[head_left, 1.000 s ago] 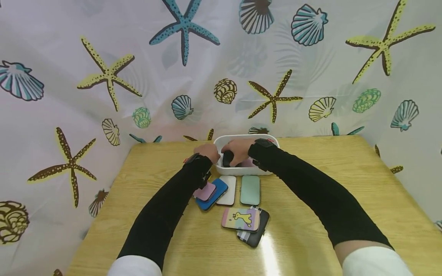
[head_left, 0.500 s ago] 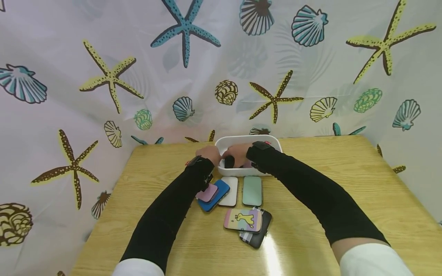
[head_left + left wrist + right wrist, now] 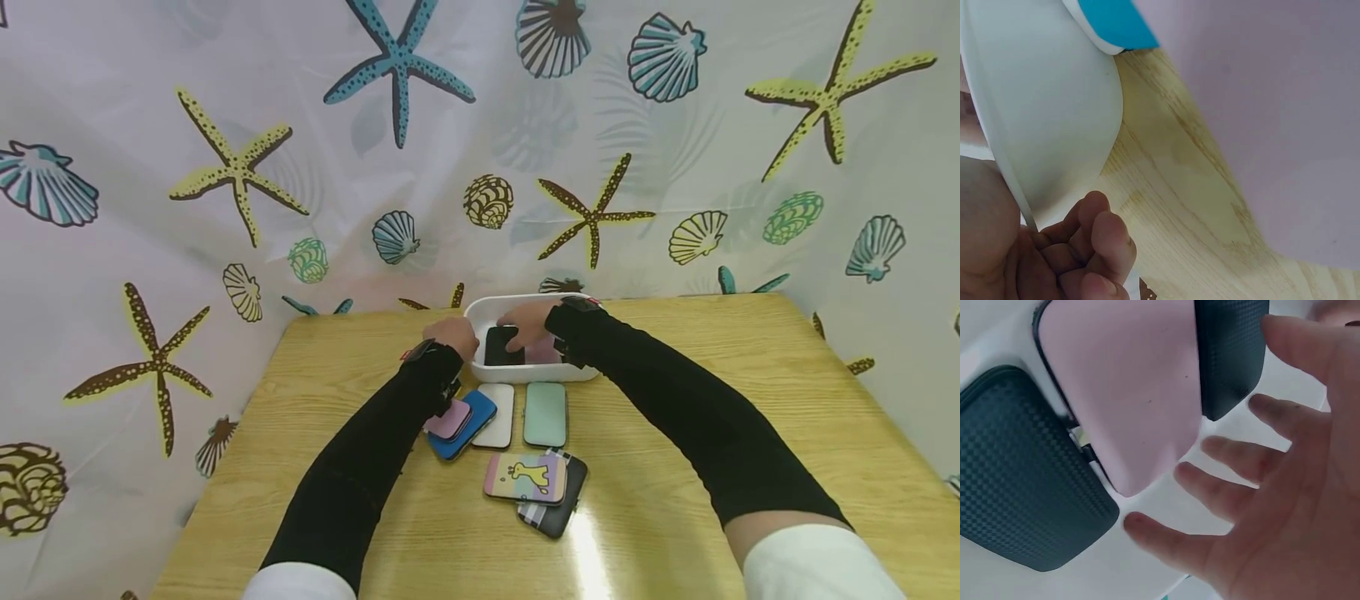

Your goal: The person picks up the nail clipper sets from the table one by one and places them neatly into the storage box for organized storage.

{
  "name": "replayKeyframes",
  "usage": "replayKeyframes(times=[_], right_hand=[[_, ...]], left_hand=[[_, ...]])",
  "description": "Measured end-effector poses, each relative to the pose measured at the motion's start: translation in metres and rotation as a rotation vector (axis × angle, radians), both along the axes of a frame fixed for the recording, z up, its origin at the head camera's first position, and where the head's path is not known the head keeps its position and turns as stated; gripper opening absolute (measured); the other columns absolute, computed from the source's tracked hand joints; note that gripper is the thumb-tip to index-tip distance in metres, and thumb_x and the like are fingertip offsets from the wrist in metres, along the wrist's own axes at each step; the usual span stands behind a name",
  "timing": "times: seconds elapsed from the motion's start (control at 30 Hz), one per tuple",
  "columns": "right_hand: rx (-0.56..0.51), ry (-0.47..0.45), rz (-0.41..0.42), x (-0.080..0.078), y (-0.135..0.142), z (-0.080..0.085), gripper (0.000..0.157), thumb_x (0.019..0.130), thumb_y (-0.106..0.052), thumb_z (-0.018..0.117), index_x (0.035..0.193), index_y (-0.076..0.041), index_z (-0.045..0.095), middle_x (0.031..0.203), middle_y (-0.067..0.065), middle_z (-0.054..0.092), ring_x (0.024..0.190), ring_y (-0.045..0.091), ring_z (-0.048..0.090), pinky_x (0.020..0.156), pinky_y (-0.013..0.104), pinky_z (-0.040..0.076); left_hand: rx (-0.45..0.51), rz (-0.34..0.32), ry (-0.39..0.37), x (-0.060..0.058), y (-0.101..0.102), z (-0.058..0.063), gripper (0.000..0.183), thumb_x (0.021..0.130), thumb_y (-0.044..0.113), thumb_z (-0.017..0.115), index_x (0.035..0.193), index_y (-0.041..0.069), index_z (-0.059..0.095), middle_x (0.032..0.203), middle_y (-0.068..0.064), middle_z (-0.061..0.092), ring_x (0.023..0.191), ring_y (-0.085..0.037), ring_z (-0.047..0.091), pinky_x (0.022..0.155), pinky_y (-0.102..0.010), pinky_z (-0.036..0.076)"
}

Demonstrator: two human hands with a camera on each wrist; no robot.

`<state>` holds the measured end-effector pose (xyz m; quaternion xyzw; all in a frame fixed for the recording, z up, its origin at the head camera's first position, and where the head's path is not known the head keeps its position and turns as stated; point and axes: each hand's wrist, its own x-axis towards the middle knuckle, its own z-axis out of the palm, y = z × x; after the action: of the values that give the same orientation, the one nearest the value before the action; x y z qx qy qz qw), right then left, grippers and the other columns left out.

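A white plastic bin [image 3: 536,373] stands at the back of the table. My left hand [image 3: 452,335] grips its left end, thumb over the rim and fingers curled outside the wall [image 3: 1054,94]. Inside the bin, the black flat case [image 3: 501,348] lies at the left, beside a pink case [image 3: 1129,387]. Another dark textured case [image 3: 1022,469] lies on the pink one's other side. My right hand [image 3: 527,321] is over the bin with its fingers spread. In the right wrist view its thumb tip is right at the black case's edge.
In front of the bin lie a mint case [image 3: 545,414], a white case [image 3: 494,417] and a blue case [image 3: 476,425] under a lilac one [image 3: 450,419]. Nearer, a giraffe case [image 3: 525,477] overlaps a black checked case [image 3: 558,508]. A patterned curtain [image 3: 450,167] hangs behind.
My right hand has let go of the black case, spread its fingers and shifted slightly right. The case now shows flat in the bin. My left hand stays on the rim.
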<state>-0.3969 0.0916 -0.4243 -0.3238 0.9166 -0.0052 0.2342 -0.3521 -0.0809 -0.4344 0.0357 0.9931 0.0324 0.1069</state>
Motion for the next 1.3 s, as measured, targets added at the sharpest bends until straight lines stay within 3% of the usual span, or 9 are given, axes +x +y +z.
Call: replayKeyframes(times=[0.27,0.47,0.7,0.97,1.17,1.3], right_hand=[[0.056,-0.052,-0.007,-0.004,0.0,-0.002,0.067,0.097,-0.032,0.059,0.157,-0.015,0.036,0.154,0.012,0.047,0.141,0.027,0.043,0.118,0.043,0.03],[0.005,-0.076,0.024,0.005,-0.001,0.005,0.067,0.095,-0.029,0.059,0.157,-0.015,0.037,0.146,0.01,0.053,0.127,0.025,0.048,0.114,0.043,0.034],[-0.017,-0.04,0.046,0.007,0.002,0.002,0.068,0.093,-0.026,0.06,0.156,-0.014,0.038,0.143,0.012,0.056,0.117,0.025,0.05,0.109,0.041,0.039],[-0.019,-0.058,0.019,0.006,0.004,0.002,0.069,0.092,-0.023,0.061,0.157,-0.014,0.037,0.147,0.012,0.053,0.12,0.025,0.049,0.112,0.042,0.037],[-0.017,-0.045,0.029,0.003,0.006,-0.001,0.07,0.09,-0.022,0.061,0.156,-0.013,0.038,0.147,0.013,0.052,0.119,0.025,0.05,0.112,0.041,0.037],[-0.045,-0.062,0.021,0.002,0.012,0.005,0.068,0.092,-0.017,0.056,0.156,-0.009,0.037,0.152,0.016,0.047,0.134,0.028,0.048,0.115,0.043,0.035]], left_hand=[[0.007,0.003,-0.004,-0.004,-0.001,-0.004,0.027,0.101,0.03,0.059,0.103,0.008,0.075,0.094,-0.006,0.073,0.081,-0.022,0.063,0.077,-0.039,0.053],[-0.006,-0.001,-0.01,-0.004,0.001,-0.003,0.027,0.102,0.028,0.057,0.106,0.008,0.075,0.099,-0.007,0.074,0.084,-0.023,0.066,0.078,-0.04,0.054],[0.006,0.011,-0.019,-0.003,0.001,-0.003,0.027,0.101,0.029,0.058,0.103,0.008,0.075,0.092,-0.005,0.072,0.08,-0.022,0.062,0.071,-0.036,0.05],[0.002,0.007,-0.015,-0.005,0.0,-0.005,0.027,0.102,0.03,0.057,0.099,0.009,0.075,0.086,-0.005,0.069,0.076,-0.021,0.06,0.063,-0.033,0.043],[-0.017,-0.011,-0.006,-0.005,-0.001,-0.006,0.028,0.102,0.029,0.058,0.099,0.008,0.076,0.09,-0.005,0.071,0.076,-0.021,0.061,0.065,-0.035,0.047],[-0.024,-0.011,-0.018,-0.003,0.0,-0.003,0.029,0.103,0.031,0.057,0.103,0.009,0.075,0.092,-0.005,0.072,0.077,-0.02,0.061,0.066,-0.034,0.047]])
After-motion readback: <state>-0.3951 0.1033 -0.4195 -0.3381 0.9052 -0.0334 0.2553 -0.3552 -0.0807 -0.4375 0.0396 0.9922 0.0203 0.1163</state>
